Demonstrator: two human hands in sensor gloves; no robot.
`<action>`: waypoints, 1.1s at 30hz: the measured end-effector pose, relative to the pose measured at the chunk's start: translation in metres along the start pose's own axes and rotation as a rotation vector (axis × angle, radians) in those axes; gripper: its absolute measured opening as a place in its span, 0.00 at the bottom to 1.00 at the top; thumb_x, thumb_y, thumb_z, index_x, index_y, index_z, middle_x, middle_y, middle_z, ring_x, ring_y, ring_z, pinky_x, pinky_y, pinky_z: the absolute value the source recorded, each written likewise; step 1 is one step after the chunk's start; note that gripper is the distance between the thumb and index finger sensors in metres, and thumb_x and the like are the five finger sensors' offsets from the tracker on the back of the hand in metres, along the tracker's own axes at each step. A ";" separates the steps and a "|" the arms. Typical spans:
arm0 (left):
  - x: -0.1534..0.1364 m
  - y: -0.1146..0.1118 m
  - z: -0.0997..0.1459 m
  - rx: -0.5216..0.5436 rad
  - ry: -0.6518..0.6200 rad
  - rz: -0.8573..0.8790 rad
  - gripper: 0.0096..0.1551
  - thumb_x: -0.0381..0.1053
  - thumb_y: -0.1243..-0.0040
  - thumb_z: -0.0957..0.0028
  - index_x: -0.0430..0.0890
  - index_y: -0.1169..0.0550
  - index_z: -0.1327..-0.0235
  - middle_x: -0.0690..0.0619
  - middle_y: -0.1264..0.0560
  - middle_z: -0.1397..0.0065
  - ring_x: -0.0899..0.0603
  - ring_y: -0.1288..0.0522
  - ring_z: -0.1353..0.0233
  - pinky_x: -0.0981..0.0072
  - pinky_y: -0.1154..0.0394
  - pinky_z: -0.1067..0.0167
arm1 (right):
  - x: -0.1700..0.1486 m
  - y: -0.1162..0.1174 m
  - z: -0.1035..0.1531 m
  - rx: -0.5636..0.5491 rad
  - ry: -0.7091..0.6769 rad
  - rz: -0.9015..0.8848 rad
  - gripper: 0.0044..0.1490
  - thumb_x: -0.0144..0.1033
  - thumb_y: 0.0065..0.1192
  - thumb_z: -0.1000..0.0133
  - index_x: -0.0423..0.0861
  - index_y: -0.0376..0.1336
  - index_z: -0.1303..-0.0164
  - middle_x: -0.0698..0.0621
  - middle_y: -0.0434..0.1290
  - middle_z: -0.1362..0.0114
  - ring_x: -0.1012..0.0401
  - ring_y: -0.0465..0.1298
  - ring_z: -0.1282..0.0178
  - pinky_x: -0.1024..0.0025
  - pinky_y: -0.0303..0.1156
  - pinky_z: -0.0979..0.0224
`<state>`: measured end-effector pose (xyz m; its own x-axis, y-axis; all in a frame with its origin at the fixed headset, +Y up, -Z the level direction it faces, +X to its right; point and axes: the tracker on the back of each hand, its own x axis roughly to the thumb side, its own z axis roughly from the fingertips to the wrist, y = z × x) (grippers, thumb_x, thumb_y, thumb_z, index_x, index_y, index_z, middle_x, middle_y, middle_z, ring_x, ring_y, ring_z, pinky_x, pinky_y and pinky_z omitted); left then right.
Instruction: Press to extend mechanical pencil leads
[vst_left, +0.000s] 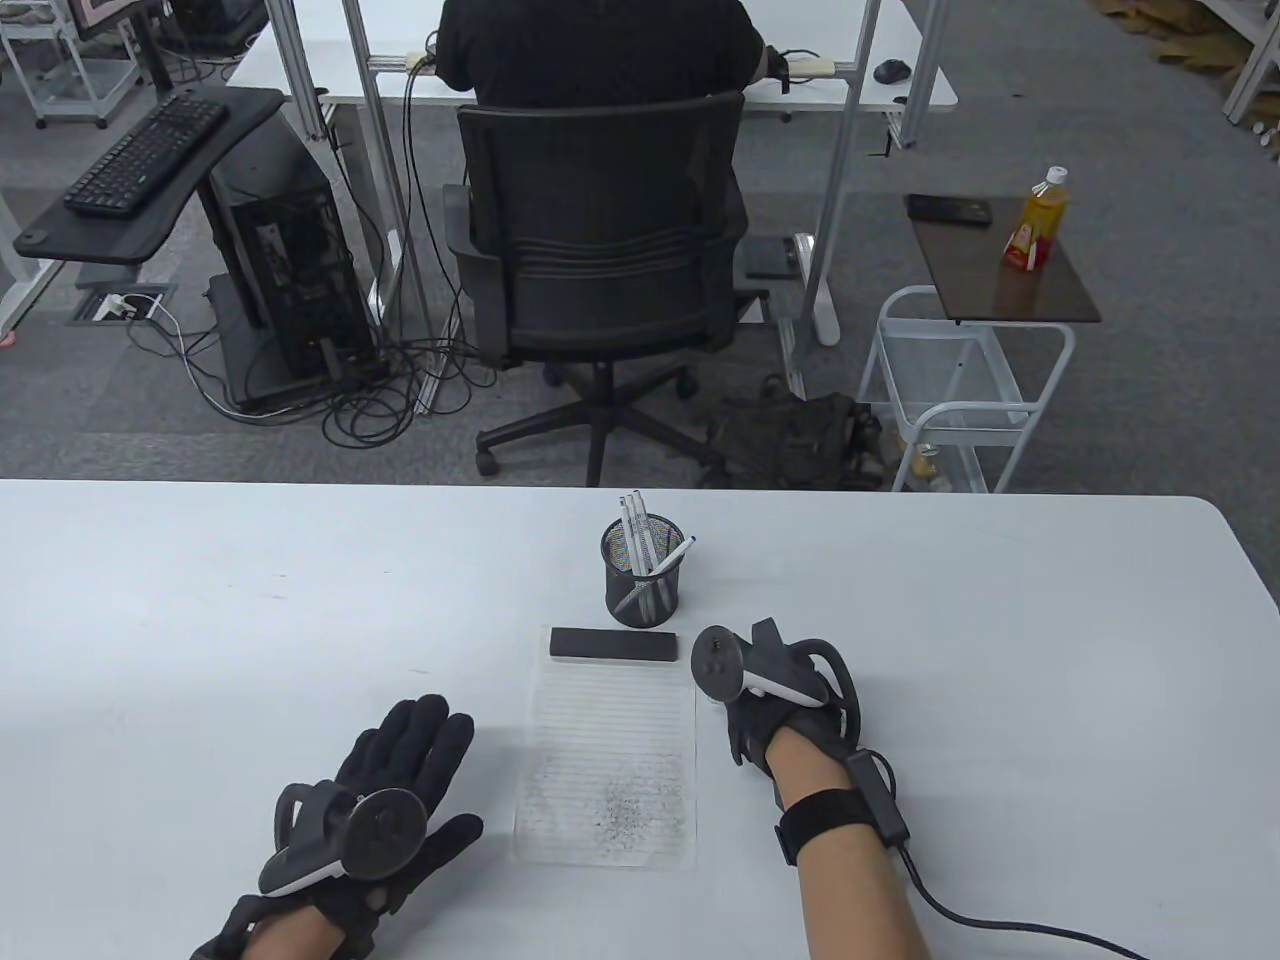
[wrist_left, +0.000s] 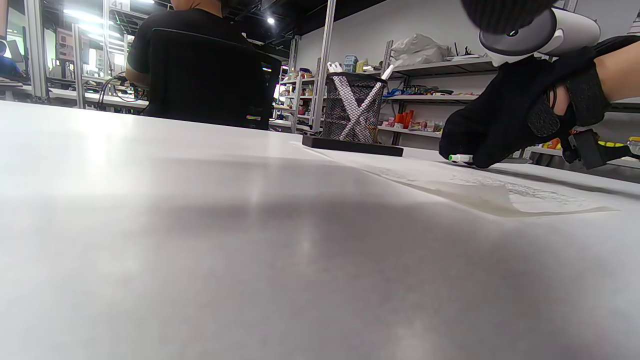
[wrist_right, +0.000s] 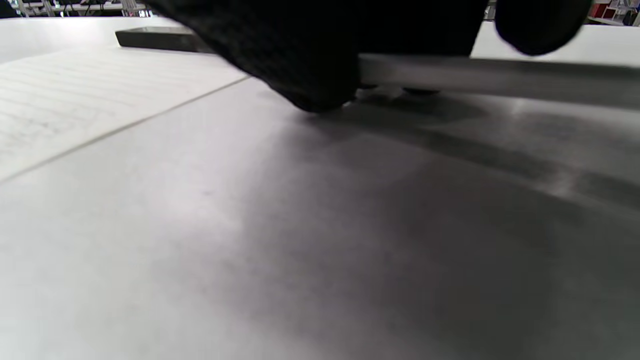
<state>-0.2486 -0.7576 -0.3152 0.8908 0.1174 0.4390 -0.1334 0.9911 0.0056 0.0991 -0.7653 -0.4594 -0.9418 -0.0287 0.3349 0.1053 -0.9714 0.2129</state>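
Note:
A black mesh cup (vst_left: 643, 585) holds several white mechanical pencils (vst_left: 634, 520) at the table's middle; it also shows in the left wrist view (wrist_left: 353, 107). My right hand (vst_left: 752, 725) rests knuckles-up on the table just right of a lined paper sheet (vst_left: 607, 760). Its fingers (wrist_right: 305, 70) curl over a white mechanical pencil (wrist_right: 460, 74) that lies level, right at the table surface. The pencil's green-tipped end (wrist_left: 460, 158) sticks out from under this hand (wrist_left: 485, 132). My left hand (vst_left: 415, 745) lies flat and spread on the table, left of the sheet, holding nothing.
A flat black block (vst_left: 612, 643) lies across the sheet's far edge, in front of the cup. Grey pencil marks (vst_left: 625, 805) cover the sheet's near part. A cable (vst_left: 960, 905) runs from my right wrist toward the table's near right edge.

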 end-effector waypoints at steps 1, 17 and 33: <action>0.000 0.000 0.000 0.000 0.000 -0.001 0.55 0.72 0.49 0.52 0.51 0.53 0.17 0.43 0.56 0.14 0.29 0.51 0.15 0.32 0.45 0.24 | 0.000 0.000 0.000 -0.004 -0.001 0.008 0.28 0.26 0.79 0.49 0.43 0.70 0.38 0.41 0.75 0.37 0.41 0.78 0.37 0.33 0.72 0.34; 0.000 0.000 0.000 -0.007 0.006 -0.003 0.55 0.72 0.49 0.52 0.51 0.52 0.17 0.43 0.55 0.14 0.29 0.50 0.15 0.32 0.45 0.25 | -0.003 0.002 0.000 -0.076 -0.044 0.008 0.25 0.30 0.79 0.50 0.41 0.75 0.42 0.41 0.79 0.41 0.42 0.81 0.41 0.35 0.76 0.37; 0.000 0.000 0.000 -0.002 0.006 0.001 0.55 0.72 0.49 0.52 0.51 0.53 0.17 0.43 0.55 0.14 0.29 0.50 0.15 0.32 0.45 0.25 | -0.023 -0.060 -0.024 -0.467 0.317 -0.913 0.48 0.58 0.68 0.42 0.35 0.63 0.24 0.33 0.67 0.26 0.30 0.67 0.26 0.26 0.62 0.29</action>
<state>-0.2488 -0.7581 -0.3154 0.8931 0.1183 0.4340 -0.1332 0.9911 0.0039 0.1063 -0.7122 -0.5021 -0.6492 0.7595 -0.0412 -0.7499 -0.6482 -0.1323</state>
